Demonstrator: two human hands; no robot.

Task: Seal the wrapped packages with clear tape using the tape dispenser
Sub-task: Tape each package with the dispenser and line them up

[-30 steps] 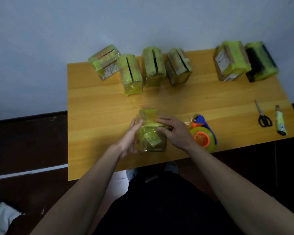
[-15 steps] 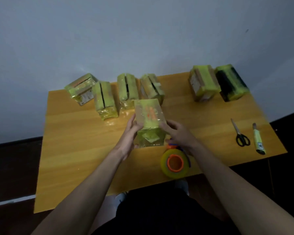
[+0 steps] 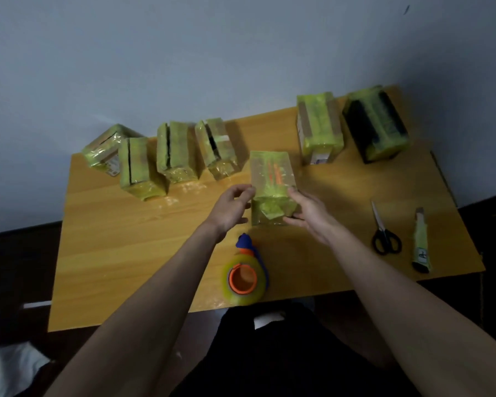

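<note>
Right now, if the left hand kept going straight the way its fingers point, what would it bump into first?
Most likely the package between the hands: the left hand points toward its left side, fingertips at or just short of its edge. Depth is hard to judge from this one view.

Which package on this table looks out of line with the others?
The leftmost package lies askew, turned at an angle and overhanging the table corner, while its neighbours stand roughly parallel. Nothing looks spilled or torn.
</note>
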